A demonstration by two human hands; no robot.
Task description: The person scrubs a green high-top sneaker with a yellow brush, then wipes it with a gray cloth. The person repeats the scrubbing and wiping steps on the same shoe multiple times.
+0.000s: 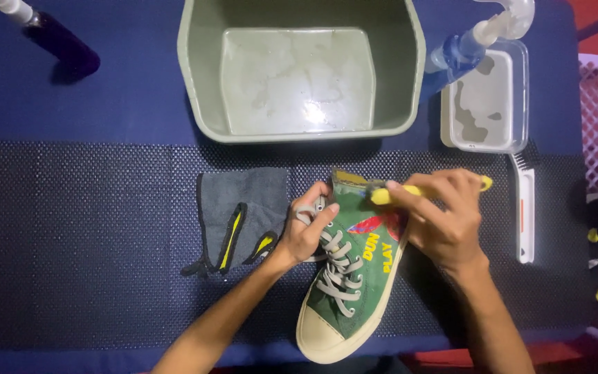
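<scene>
Right now the big grey tub (301, 69) is sitting at the back of the dark tabletop (70, 228), and the green shoe (354, 277) is lying in front of it, toe toward the person, beside a grey cloth (240, 215). The left hand (309, 228) is gripping the shoe by its laces and opening, while the right hand (444, 218) is clenching a yellow brush (389, 194) against the heel end. If the left hand is letting go a little, the shoe could be sliding or tipping, and hard scrubbing could be flicking drips toward the cloth.

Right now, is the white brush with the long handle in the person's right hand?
No. The white brush lies untouched on the mat, while the right hand holds a yellow brush against the green sneaker.
</scene>
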